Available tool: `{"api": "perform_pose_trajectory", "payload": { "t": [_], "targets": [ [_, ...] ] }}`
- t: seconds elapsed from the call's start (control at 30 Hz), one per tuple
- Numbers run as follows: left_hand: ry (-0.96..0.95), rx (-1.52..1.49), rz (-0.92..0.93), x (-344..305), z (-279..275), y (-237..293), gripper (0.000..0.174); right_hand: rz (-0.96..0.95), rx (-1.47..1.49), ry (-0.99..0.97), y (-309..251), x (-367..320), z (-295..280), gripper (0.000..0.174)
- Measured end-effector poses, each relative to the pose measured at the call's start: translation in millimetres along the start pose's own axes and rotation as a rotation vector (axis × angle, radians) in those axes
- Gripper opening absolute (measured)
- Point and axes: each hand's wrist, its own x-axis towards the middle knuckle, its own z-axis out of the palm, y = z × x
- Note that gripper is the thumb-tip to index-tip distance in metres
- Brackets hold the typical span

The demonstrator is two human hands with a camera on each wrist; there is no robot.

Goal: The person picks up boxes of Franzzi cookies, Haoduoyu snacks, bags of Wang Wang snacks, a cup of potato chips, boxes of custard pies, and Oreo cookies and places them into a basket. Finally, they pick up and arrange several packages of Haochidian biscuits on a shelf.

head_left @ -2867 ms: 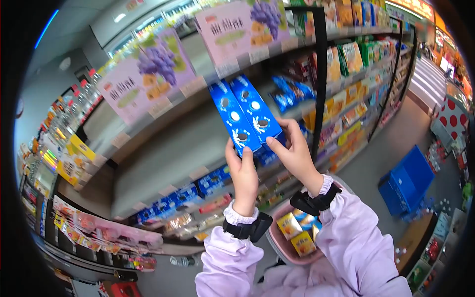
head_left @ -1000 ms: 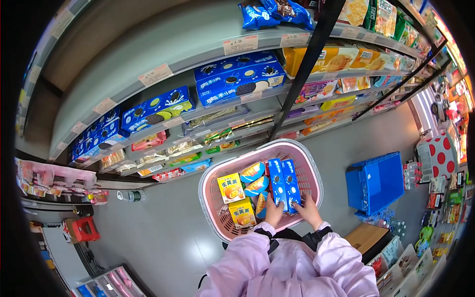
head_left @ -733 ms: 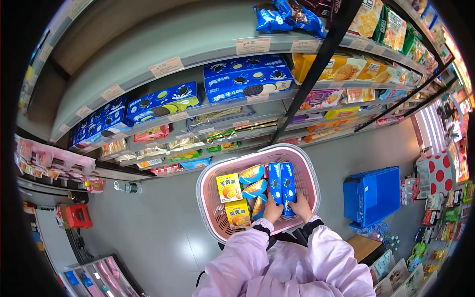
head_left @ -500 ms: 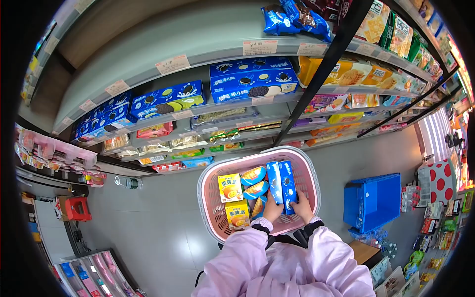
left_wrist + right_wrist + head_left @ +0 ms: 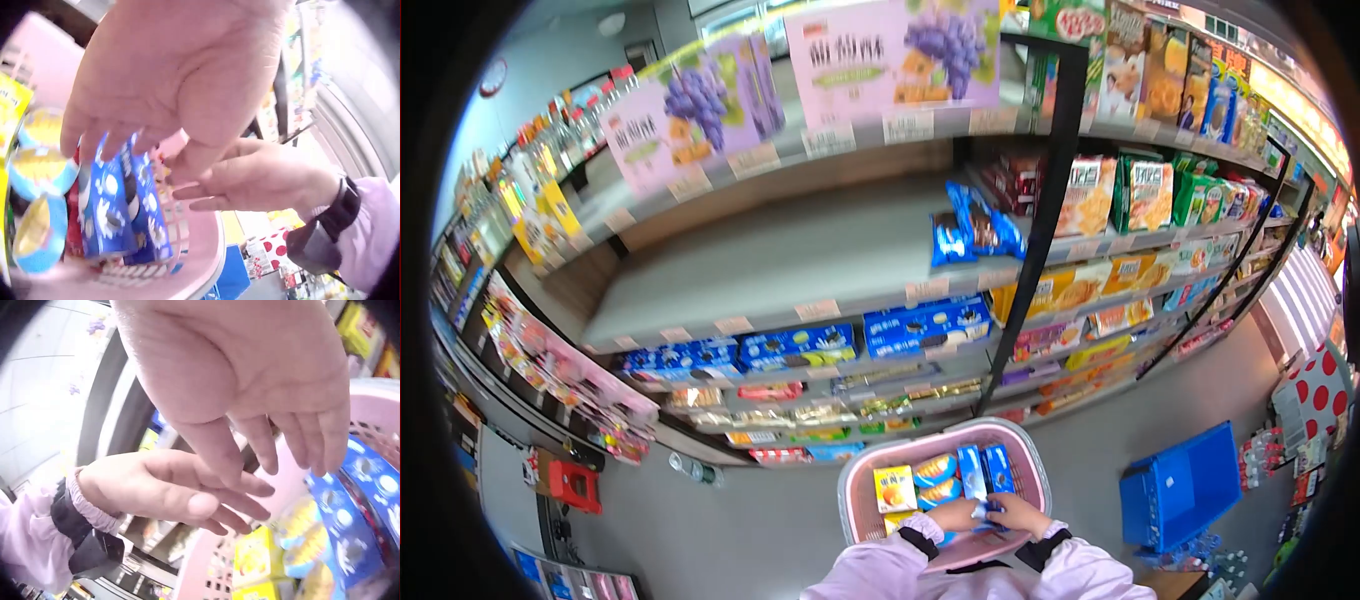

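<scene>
Grip slack: left hand (image 5: 953,515) and right hand (image 5: 1018,513) extend loose fingers, holding nothing.
They have released the 2 blue boxes (image 5: 109,212), which seem placed, in the pink basket's (image 5: 1043,480) right half. Finger contact is unclear; hands hide the near ends in the head view, and a red item (image 5: 74,225) is mostly covered.

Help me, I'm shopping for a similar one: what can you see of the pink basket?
The pink basket looks like plastic: open-topped, roughly rectangular with rounded corners, slotted walls and a paler rim. It is roughly upright in front of the shelves; what supports it is hidden. Yellow boxes, blue-and-yellow packs and two blue boxes are inside. The left hand and right hand are over its opening, neither gripping it.
</scene>
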Motion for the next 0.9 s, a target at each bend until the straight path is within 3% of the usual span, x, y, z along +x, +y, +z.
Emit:
{"api": "perform_pose_trajectory", "payload": {
  "t": [0.07, 0.1, 0.13, 0.17, 0.2, 0.23, 0.3, 0.33, 0.4, 0.47, 0.57, 0.63, 0.7, 0.83, 0.9],
  "targets": [
    [-0.214, 0.146, -0.044, -30, -86, 76, 0.037, -0.136, -0.024, 0.002, -58, 0, -39, 0.047],
    [-0.236, 0.158, 0.035, -25, -100, 66, 0.034, -0.222, -0.014, 0.113, -83, 5, -58, 0.045],
    [-0.254, 0.073, 0.158, -37, -146, 102, 0.032, -0.304, -0.004, 0.223, -108, 8, -78, 0.044],
    [-0.011, -0.013, 0.417, -44, -180, 132, 0.031, -0.362, 0.094, 0.324, -144, 6, -105, 0.043],
    [-0.037, -0.117, 0.042, -57, -220, 165, 0.03, -0.419, 0.192, 0.421, -180, 6, -131, 0.043],
    [0.175, -0.229, 0.372, -52, -248, 168, 0.027, -0.517, 0.17, 0.546, -207, 12, -154, 0.043],
    [0.447, -0.583, 0.314, -56, -302, 205, 0.023, -0.663, 0.091, 0.804, -254, 30, -195, 0.043],
    [0.598, -0.535, 0.355, -48, -326, 207, 0.029, -0.708, 0.033, 0.936, -274, 42, -212, 0.043],
    [1.002, -0.367, 0.26, -23, -361, 212, 0.037, -0.674, -0.08, 1.054, -305, 76, -246, 0.041],
    [1.139, -0.249, 0.169, 6, -389, 193, 0.045, -0.48, -0.255, 1.115, -324, 112, -269, 0.039],
    [0.993, -0.457, -0.067, 20, -407, 194, 0.044, -0.12, -0.271, 0.918, -347, 126, -286, 0.05],
    [0.997, -0.544, -0.024, 32, -409, 196, 0.039, 0.117, -0.336, 0.795, -346, 143, -294, 0.063],
    [0.957, -0.666, 0.043, 36, -409, 203, 0.042, 0.175, -0.314, 0.775, -348, 142, -297, 0.066],
    [0.896, -0.509, -0.086, 45, -417, 206, 0.042, 0.279, -0.397, 0.72, -347, 155, -301, 0.075],
    [0.876, -0.581, -0.065, 63, -428, 182, 0.042, 0.286, -0.424, 0.723, -346, 160, -306, 0.076]
  ]
}}
